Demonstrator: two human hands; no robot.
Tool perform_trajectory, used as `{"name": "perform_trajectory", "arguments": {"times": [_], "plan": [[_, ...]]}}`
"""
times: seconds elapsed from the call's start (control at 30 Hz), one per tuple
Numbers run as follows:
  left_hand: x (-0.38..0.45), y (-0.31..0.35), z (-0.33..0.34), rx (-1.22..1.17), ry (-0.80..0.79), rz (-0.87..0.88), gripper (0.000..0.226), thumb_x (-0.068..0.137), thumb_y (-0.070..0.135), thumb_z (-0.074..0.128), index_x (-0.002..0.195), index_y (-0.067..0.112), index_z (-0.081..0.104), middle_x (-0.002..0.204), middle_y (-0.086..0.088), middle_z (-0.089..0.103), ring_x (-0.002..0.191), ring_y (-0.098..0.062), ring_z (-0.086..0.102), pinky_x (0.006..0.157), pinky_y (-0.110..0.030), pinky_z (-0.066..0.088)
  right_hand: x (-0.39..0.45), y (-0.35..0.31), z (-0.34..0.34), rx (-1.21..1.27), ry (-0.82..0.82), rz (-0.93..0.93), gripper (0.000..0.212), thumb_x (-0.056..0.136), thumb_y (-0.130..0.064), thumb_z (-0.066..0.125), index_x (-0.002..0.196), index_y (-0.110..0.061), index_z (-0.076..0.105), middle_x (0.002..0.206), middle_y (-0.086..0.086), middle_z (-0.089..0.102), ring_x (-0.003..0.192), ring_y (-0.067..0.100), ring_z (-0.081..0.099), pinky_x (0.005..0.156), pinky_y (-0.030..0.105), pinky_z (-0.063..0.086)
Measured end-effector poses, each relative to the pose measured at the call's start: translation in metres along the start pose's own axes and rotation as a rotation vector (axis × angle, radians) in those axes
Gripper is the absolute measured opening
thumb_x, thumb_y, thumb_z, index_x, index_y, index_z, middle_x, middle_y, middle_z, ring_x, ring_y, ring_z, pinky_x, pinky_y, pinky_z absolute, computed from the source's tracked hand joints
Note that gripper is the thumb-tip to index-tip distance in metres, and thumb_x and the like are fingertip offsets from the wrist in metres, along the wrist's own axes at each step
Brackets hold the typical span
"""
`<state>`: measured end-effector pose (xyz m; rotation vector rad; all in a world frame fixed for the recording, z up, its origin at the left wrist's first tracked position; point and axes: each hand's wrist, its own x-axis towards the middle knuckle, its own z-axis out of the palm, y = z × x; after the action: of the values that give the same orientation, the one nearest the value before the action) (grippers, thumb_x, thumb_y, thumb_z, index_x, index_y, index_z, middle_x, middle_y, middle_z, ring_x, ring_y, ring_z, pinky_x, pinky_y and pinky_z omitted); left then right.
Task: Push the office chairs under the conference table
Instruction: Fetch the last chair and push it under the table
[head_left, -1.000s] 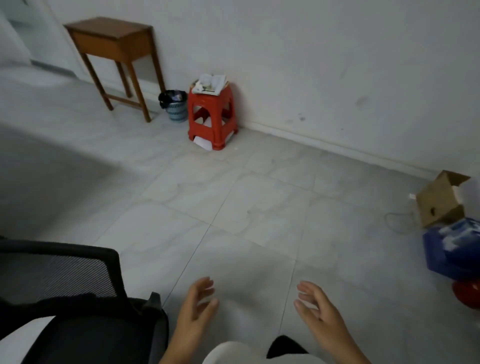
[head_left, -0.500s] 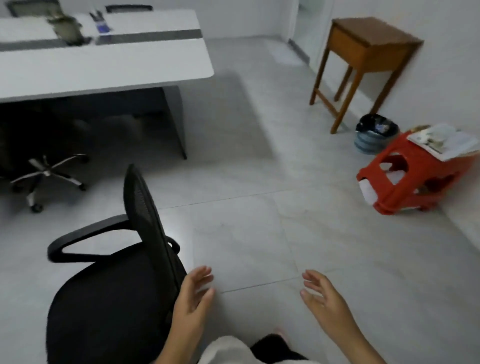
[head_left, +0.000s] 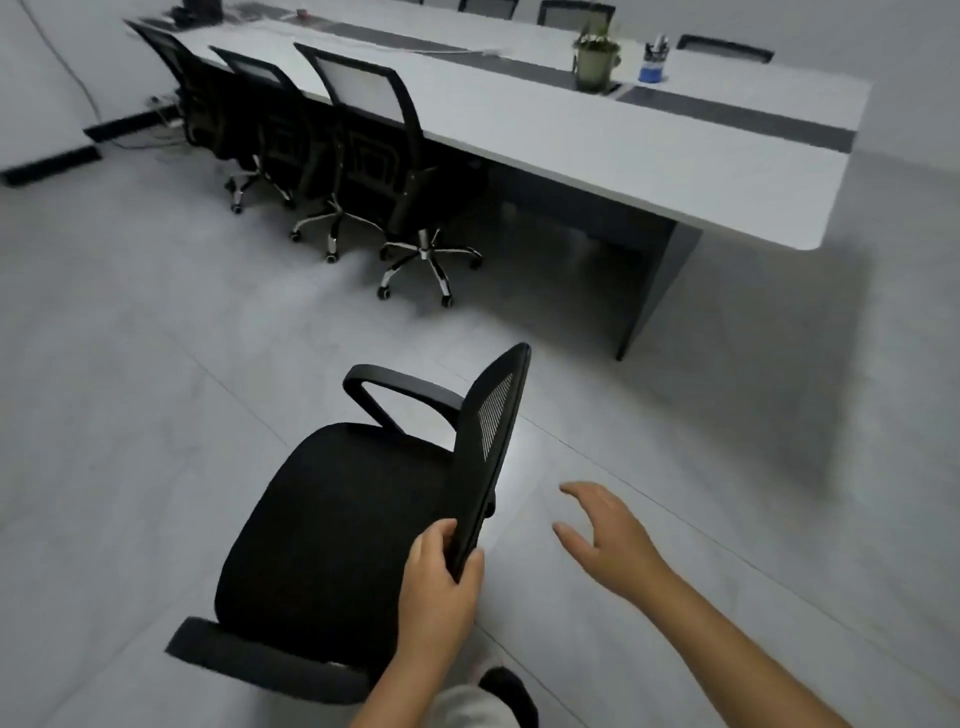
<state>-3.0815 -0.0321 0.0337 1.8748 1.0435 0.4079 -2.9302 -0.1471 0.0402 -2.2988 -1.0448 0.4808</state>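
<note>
A black mesh office chair (head_left: 332, 525) stands on the open floor right in front of me, away from the table. My left hand (head_left: 439, 587) grips the near edge of its backrest (head_left: 491, 441). To the right of the backrest my right hand (head_left: 605, 535) hovers open, fingers spread, touching nothing. The long white conference table (head_left: 649, 150) with a dark centre strip runs across the upper part of the view. Three more black office chairs (head_left: 379, 156) stand in a row along its near side, partly tucked in.
A potted plant (head_left: 596, 54) and a blue pen cup (head_left: 653, 65) stand on the table. More chair backs (head_left: 724, 48) show behind its far side. Cables lie by the wall at the upper left. Bare tiled floor separates my chair from the table's end leg (head_left: 652, 291).
My view has swung left from the wall and red stool to the conference table. My left hand has closed on the chair's backrest; my right hand stays open.
</note>
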Motion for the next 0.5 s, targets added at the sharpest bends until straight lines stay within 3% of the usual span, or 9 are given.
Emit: {"name": "perform_trajectory", "arguments": {"times": [0.07,0.13,0.17,0.2,0.27,0.33,0.4,0.47,0.5], "plan": [[0.015,0.001,0.01,0.072,-0.001,-0.043,0.04,0.087,0.024,0.056,0.124,0.012,0.046,0.119,0.0,0.05,0.106,-0.012,0.047,0.084,-0.019,0.041,0.039,-0.007,-0.009,-0.176,-0.032,-0.148,0.045,0.088,-0.026,0.055,0.129,-0.011,0.044,0.133,0.003,0.047,0.125,0.02,0.041,0.102,0.027,0.032],[0.025,0.005,0.016,0.212,-0.034,-0.074,0.045,0.089,0.033,0.051,0.13,0.017,0.041,0.126,0.001,0.047,0.116,-0.013,0.044,0.094,-0.023,0.04,0.073,-0.009,-0.012,-0.379,-0.063,-0.308,0.049,0.073,-0.029,0.067,0.117,-0.01,0.056,0.119,0.009,0.059,0.11,0.027,0.057,0.088,0.038,0.048],[0.026,0.008,0.018,0.276,-0.042,-0.084,0.047,0.09,0.036,0.048,0.132,0.018,0.037,0.128,0.003,0.045,0.119,-0.012,0.041,0.096,-0.023,0.039,0.089,-0.007,-0.011,-0.501,-0.077,-0.407,0.052,0.067,-0.033,0.07,0.113,-0.012,0.058,0.115,0.009,0.062,0.106,0.029,0.06,0.083,0.042,0.051],[0.026,0.009,0.019,0.331,-0.036,-0.083,0.048,0.092,0.039,0.045,0.134,0.02,0.034,0.13,0.005,0.044,0.12,-0.011,0.039,0.097,-0.022,0.038,0.103,-0.009,-0.011,-0.59,-0.14,-0.457,0.053,0.068,-0.037,0.069,0.114,-0.014,0.058,0.118,0.009,0.061,0.111,0.03,0.057,0.087,0.046,0.048],[0.024,0.011,0.02,0.443,-0.023,-0.07,0.047,0.094,0.041,0.038,0.136,0.022,0.03,0.132,0.006,0.042,0.121,-0.009,0.038,0.097,-0.021,0.036,0.128,-0.015,-0.01,-0.666,-0.325,-0.505,0.062,0.083,-0.059,0.038,0.129,-0.018,0.047,0.138,0.004,0.045,0.134,0.026,0.031,0.109,0.05,0.022],[0.022,0.015,0.021,0.52,-0.015,-0.101,0.046,0.096,0.041,0.033,0.137,0.022,0.029,0.132,0.006,0.042,0.121,-0.009,0.039,0.097,-0.021,0.035,0.154,-0.01,-0.009,-0.674,-0.421,-0.589,0.105,0.061,-0.084,-0.006,0.135,-0.023,0.038,0.144,-0.004,0.034,0.14,0.016,0.014,0.113,0.048,0.0],[0.019,0.022,0.029,0.549,0.005,-0.155,0.046,0.096,0.041,0.032,0.137,0.022,0.03,0.131,0.004,0.043,0.12,-0.012,0.039,0.097,-0.023,0.034,0.177,-0.003,-0.01,-0.715,-0.453,-0.732,0.116,0.052,-0.086,-0.016,0.127,-0.024,0.047,0.134,-0.005,0.045,0.134,0.013,0.029,0.112,0.049,0.002],[0.02,0.03,0.039,0.586,0.059,-0.231,0.046,0.094,0.042,0.036,0.134,0.019,0.035,0.127,0.002,0.047,0.115,-0.014,0.043,0.095,-0.026,0.035,0.199,0.011,-0.007,-0.771,-0.326,-0.9,0.094,0.072,-0.08,-0.005,0.099,-0.021,0.064,0.101,-0.005,0.064,0.103,0.013,0.06,0.108,0.048,0.023],[0.021,0.033,0.042,0.638,0.087,-0.258,0.045,0.09,0.043,0.045,0.127,0.018,0.044,0.119,0.001,0.054,0.108,-0.013,0.05,0.09,-0.027,0.04,0.207,0.017,-0.005,-0.75,-0.203,-0.955,0.085,0.08,-0.074,0.0,0.084,-0.021,0.066,0.084,-0.007,0.066,0.084,0.012,0.065,0.102,0.045,0.035]]}}
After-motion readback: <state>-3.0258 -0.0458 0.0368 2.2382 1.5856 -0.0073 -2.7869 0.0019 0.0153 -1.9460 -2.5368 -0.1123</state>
